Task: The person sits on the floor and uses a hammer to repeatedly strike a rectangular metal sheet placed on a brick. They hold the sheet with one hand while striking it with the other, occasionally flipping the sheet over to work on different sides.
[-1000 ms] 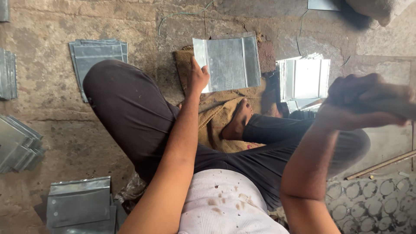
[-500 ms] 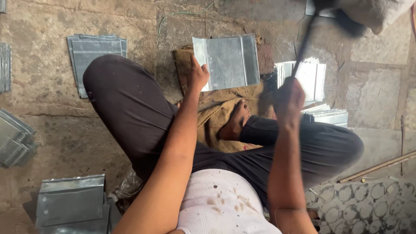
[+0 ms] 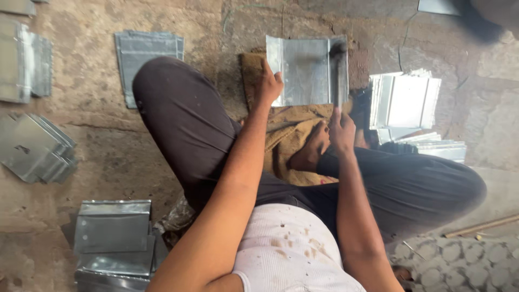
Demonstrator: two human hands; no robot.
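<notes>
Concrete floor; left hand steadies metal sheet; right hand grips hammer.

Right hand swings the hammer down from raised at 1 o'clock; its head now lands on the metal sheet right edge.

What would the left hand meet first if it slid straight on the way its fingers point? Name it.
The left hand already rests on the near-left edge of the metal sheet. Going straight on, it would slide along that sheet's surface first; past it only bare floor shows.
</notes>
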